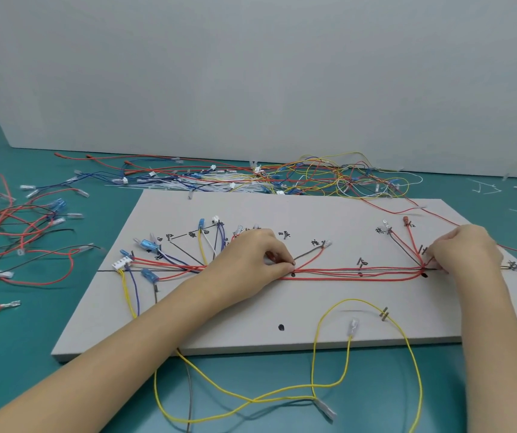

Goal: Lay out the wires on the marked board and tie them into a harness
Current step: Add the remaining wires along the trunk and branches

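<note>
Teal table [16,354] against a plain white wall [251,73] carries the marked board [251,332]. Left hand [251,260] pinches the red wire bundle [357,273] at its fingertips; right hand [466,251], fingers curled, grips the bundle's other end. Loose wires [282,178] lie beyond both hands.

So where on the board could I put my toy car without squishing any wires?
The far strip of the board is bare, between the written labels and the wire pile. So is the near strip around the black dot, left of the yellow wire. It is crowded along the red wires between the left hand and right hand.
</note>
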Demonstrator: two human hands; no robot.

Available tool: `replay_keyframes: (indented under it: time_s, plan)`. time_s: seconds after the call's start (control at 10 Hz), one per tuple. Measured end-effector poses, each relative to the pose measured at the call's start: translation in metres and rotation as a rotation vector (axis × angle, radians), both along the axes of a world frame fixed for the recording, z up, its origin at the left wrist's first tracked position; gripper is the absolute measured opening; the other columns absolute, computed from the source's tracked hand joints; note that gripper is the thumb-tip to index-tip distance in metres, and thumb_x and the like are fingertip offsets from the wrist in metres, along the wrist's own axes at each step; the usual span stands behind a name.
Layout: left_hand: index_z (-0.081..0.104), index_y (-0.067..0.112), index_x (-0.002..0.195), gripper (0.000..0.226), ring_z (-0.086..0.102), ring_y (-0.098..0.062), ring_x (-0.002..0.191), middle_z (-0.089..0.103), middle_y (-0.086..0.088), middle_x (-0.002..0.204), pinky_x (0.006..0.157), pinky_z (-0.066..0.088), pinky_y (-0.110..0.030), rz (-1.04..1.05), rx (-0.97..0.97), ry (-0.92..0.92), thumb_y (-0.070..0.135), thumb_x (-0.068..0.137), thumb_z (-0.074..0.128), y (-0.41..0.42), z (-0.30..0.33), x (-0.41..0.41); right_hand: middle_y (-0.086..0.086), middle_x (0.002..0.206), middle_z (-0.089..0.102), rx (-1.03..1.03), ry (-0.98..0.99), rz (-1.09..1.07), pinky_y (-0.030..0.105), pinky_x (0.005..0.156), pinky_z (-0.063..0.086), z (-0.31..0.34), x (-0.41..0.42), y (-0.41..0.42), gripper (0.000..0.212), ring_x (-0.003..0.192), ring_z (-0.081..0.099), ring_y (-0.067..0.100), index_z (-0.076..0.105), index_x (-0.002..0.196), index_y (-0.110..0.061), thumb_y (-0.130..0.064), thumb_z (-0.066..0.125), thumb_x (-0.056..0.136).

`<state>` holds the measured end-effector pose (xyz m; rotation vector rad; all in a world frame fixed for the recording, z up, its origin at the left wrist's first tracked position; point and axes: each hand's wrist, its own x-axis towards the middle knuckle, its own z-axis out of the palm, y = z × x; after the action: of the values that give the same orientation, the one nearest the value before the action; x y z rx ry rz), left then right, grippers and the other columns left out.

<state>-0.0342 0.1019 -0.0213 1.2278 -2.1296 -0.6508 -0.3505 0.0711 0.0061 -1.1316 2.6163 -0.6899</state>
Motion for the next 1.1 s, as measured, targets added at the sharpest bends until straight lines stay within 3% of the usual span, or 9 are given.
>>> replay_keyframes:
  time_s: [0.1, 0.2, 0.4, 0.5, 0.6, 0.8, 0.9, 1.0, 1.1]
  plan:
    - [0.078, 0.022, 0.088, 0.007, 0.059, -0.009, 0.088, 0.063, 0.003, 0.09, 0.085, 0.046, -0.032, -0.001, 0.003, 0.004, 0.02, 0.086, 0.072, 0.0, 0.001, -0.001, 0.013, 0.058, 0.068, -0.017, -0.054, -0.011, 0.033, 0.077, 0.05, 0.002, -0.001, 0.003, 0.014, 0.075, 0.066, 0.034, 0.07, 0.068, 0.001, -0.001, 0.063, 0.08]
    - [0.078, 0.021, 0.088, 0.007, 0.059, -0.01, 0.088, 0.064, 0.003, 0.09, 0.085, 0.046, -0.033, -0.001, 0.002, 0.005, 0.019, 0.085, 0.072, 0.0, 0.001, -0.001, 0.006, 0.04, 0.06, -0.042, -0.18, -0.001, 0.042, 0.087, 0.054, 0.001, -0.003, 0.005, 0.025, 0.055, 0.06, 0.027, 0.067, 0.06, -0.002, -0.002, 0.063, 0.084]
    - [0.077, 0.022, 0.089, 0.007, 0.059, -0.009, 0.089, 0.064, 0.003, 0.091, 0.086, 0.046, -0.033, -0.007, -0.002, 0.005, 0.021, 0.086, 0.071, 0.001, 0.0, 0.0, 0.012, 0.045, 0.062, -0.103, -0.238, 0.029, 0.054, 0.089, 0.052, -0.001, -0.003, 0.004, 0.031, 0.074, 0.067, 0.04, 0.063, 0.059, -0.001, -0.01, 0.066, 0.089]
    - [0.077, 0.022, 0.089, 0.007, 0.059, -0.009, 0.089, 0.063, 0.003, 0.09, 0.086, 0.046, -0.033, -0.004, -0.004, 0.005, 0.021, 0.086, 0.071, 0.0, 0.0, 0.0, 0.016, 0.056, 0.062, -0.137, -0.236, 0.056, 0.053, 0.088, 0.053, 0.0, 0.0, 0.004, 0.03, 0.065, 0.062, 0.037, 0.062, 0.06, 0.0, -0.01, 0.068, 0.087]
    - [0.077, 0.022, 0.088, 0.007, 0.058, -0.008, 0.088, 0.063, 0.004, 0.089, 0.085, 0.046, -0.032, -0.006, -0.007, 0.006, 0.02, 0.086, 0.071, 0.0, -0.001, 0.0, 0.013, 0.055, 0.058, -0.157, -0.281, 0.094, 0.04, 0.072, 0.054, 0.004, 0.005, 0.004, 0.028, 0.048, 0.051, 0.025, 0.061, 0.062, -0.001, -0.011, 0.074, 0.084]
    - [0.077, 0.022, 0.088, 0.007, 0.057, -0.006, 0.088, 0.063, 0.006, 0.088, 0.085, 0.046, -0.031, -0.004, -0.014, 0.01, 0.02, 0.086, 0.071, 0.0, -0.001, 0.0, 0.016, 0.06, 0.062, -0.15, -0.359, 0.073, 0.026, 0.058, 0.055, 0.006, 0.003, 0.008, 0.013, 0.031, 0.054, 0.015, 0.066, 0.072, 0.003, -0.002, 0.07, 0.083]
    - [0.077, 0.022, 0.088, 0.007, 0.057, -0.006, 0.088, 0.063, 0.005, 0.089, 0.085, 0.045, -0.03, -0.003, -0.016, 0.007, 0.021, 0.086, 0.071, 0.0, -0.001, 0.0, 0.016, 0.06, 0.061, -0.143, -0.323, 0.098, 0.027, 0.055, 0.057, 0.004, 0.004, 0.006, 0.012, 0.044, 0.057, 0.025, 0.066, 0.074, 0.004, -0.002, 0.068, 0.085]
    - [0.077, 0.023, 0.088, 0.007, 0.057, -0.008, 0.089, 0.063, 0.005, 0.089, 0.086, 0.046, -0.033, -0.006, -0.03, -0.008, 0.021, 0.086, 0.07, 0.001, 0.0, 0.0, 0.017, 0.073, 0.065, -0.159, -0.221, 0.098, 0.044, 0.085, 0.055, 0.002, 0.006, 0.004, 0.009, 0.072, 0.061, 0.032, 0.071, 0.077, -0.004, -0.011, 0.075, 0.081]
    - [0.075, 0.023, 0.089, 0.007, 0.055, -0.014, 0.09, 0.061, 0.004, 0.088, 0.087, 0.044, -0.036, -0.011, -0.096, -0.06, 0.023, 0.088, 0.067, 0.005, -0.001, -0.003, 0.015, 0.077, 0.068, -0.158, -0.197, 0.098, 0.042, 0.091, 0.052, 0.001, 0.007, 0.004, 0.01, 0.083, 0.067, 0.036, 0.072, 0.075, -0.008, -0.015, 0.077, 0.079]
